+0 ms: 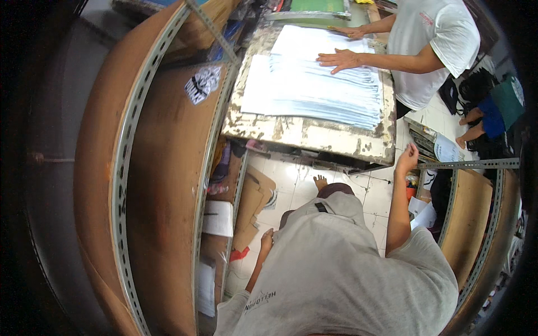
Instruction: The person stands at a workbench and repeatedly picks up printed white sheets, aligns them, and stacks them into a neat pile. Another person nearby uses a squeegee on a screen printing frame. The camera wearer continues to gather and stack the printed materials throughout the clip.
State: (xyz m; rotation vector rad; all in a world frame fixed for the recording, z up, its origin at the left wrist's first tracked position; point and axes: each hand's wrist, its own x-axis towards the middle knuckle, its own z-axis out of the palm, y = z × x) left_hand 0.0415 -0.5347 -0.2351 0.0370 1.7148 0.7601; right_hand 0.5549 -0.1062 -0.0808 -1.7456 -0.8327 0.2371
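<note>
My left hand hangs low at my left side, beside the shelf unit; its fingers are small and partly hidden, so I cannot tell whether they hold anything. Raised on my right, my right hand has its fingers curled up close to a perforated metal shelf bar, and nothing shows in it. Ahead stands a paint-stained table bearing a broad stack of white sheets. Across its right side a co-worker in a white shirt lays one spread hand on the sheets.
A tall brown shelf unit with perforated metal uprights stands close on my left. Flat cardboard leans beside it over the tiled floor. Another wooden shelf is close on my right. Behind the sheets lies a green framed screen.
</note>
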